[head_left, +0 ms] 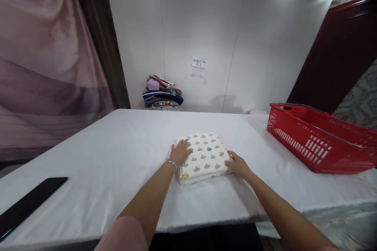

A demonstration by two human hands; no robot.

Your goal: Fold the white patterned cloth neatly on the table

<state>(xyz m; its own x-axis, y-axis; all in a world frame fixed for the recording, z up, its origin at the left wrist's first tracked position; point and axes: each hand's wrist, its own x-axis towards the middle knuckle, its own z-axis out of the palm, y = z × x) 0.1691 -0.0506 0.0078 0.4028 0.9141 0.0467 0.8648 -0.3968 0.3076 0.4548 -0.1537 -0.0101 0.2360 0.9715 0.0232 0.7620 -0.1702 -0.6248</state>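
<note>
A white cloth [203, 157] printed with grey, blue, red and yellow shapes lies folded into a thick, roughly square bundle on the white-covered table [123, 157]. My left hand [180, 152] rests flat on the left part of the bundle, fingers stretched out. At the right edge of the cloth is my right hand [238, 164], its fingers touching the side and top of the fold. The thumb side of that hand is over the edge, and part of its fingers is hidden, so I cannot see whether it pinches the fabric.
To the right stands a red plastic basket [321, 141] with metal handles. A stack of folded clothes [163, 93] is behind the table's far edge, against the white wall. A black flat device [29, 206] lies at the left front. Pink curtains [50, 66] hang on the left.
</note>
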